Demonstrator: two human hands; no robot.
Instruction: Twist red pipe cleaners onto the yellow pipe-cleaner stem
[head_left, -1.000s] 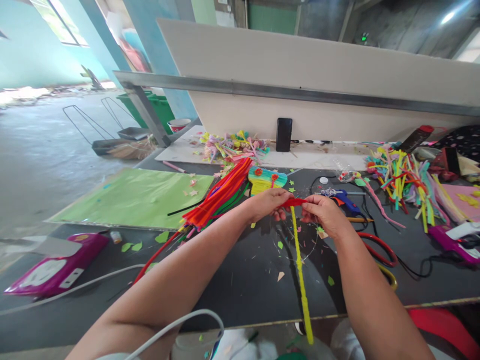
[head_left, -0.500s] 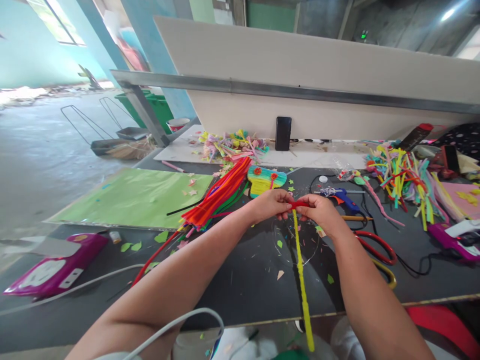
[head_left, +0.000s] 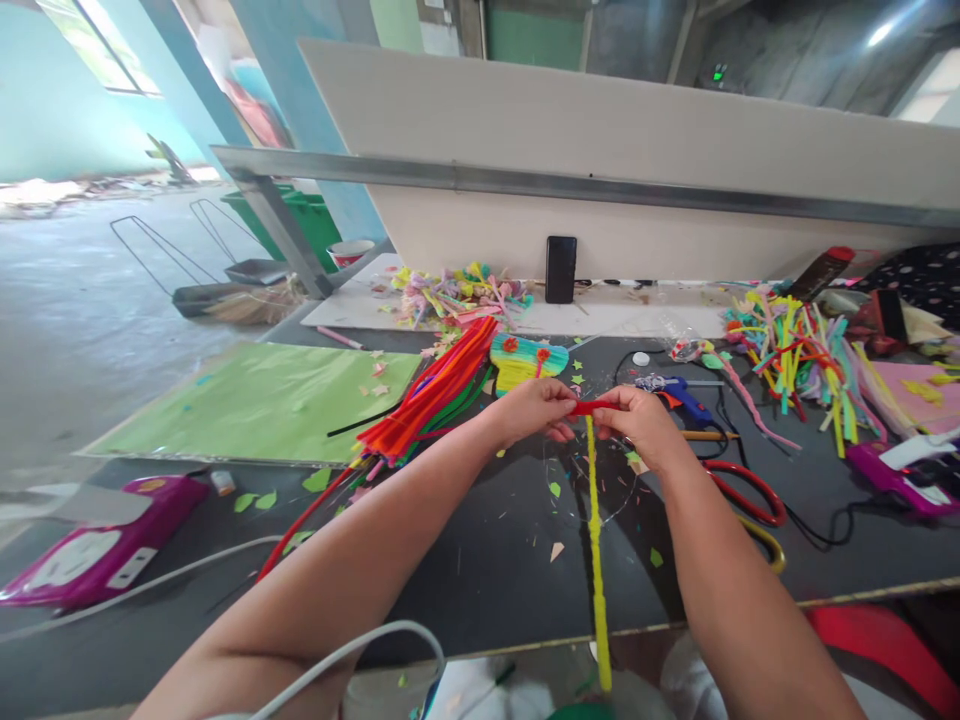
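Between my two hands is a short red pipe cleaner piece [head_left: 589, 407], held level above the table. My left hand [head_left: 541, 408] pinches its left end and my right hand [head_left: 634, 418] pinches its right end. From the right hand's fingertips a long yellow pipe cleaner [head_left: 595, 520] hangs down past the table's front edge; how it joins the red piece is hidden. Behind the left hand lies a blue and yellow pipe cleaner panel [head_left: 525, 362] with red flower-like bits. A bundle of red pipe cleaners [head_left: 427, 395] rests left of it, with green ones beneath.
Right of my hands are a blue glue gun [head_left: 688, 400], red-handled scissors [head_left: 750, 490] and a heap of pipe cleaner pieces [head_left: 802, 350]. A phone [head_left: 561, 270] leans at the back. A green sheet [head_left: 247, 400] and a purple packet [head_left: 105, 540] lie left.
My fingers have moved slightly apart along the red piece, so more of it shows between them. The yellow pipe cleaner still hangs below. The whole view has shifted a little.
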